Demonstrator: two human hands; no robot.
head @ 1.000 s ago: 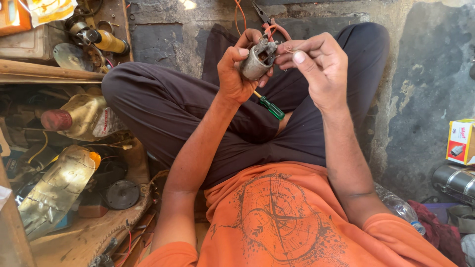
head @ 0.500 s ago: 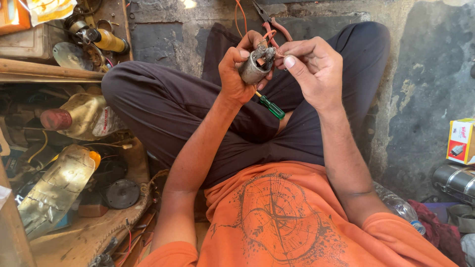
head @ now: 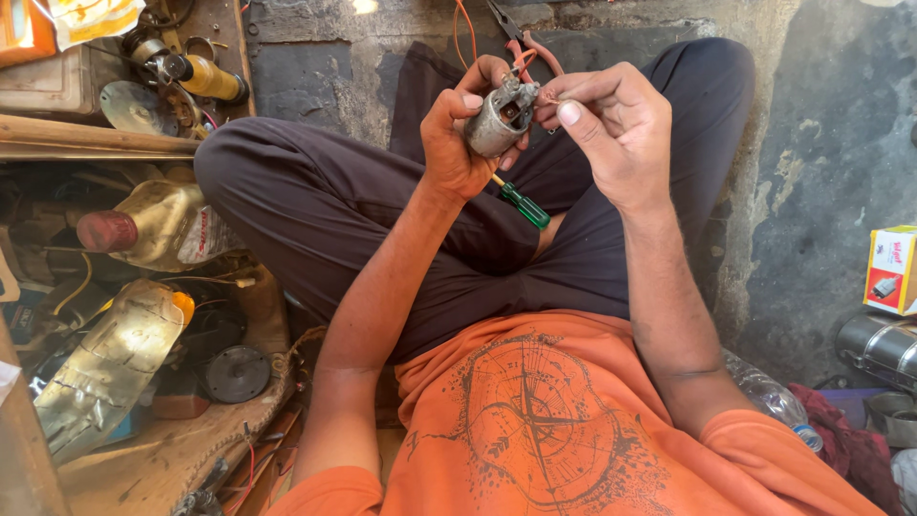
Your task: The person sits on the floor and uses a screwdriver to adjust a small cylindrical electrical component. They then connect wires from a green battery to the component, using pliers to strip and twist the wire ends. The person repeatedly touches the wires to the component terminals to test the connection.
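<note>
Two hands on one small grey motor (head: 499, 119), unchanged since the earlier frame.
Left hand (head: 458, 134) clamps it; right hand (head: 611, 129) pinches its wire; cluttered concrete floor (head: 821, 191).

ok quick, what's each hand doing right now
Left hand: closed around the small grey metal motor part.
Right hand: fingertips pinched at the part's top end; what they pinch cannot be told.
</note>
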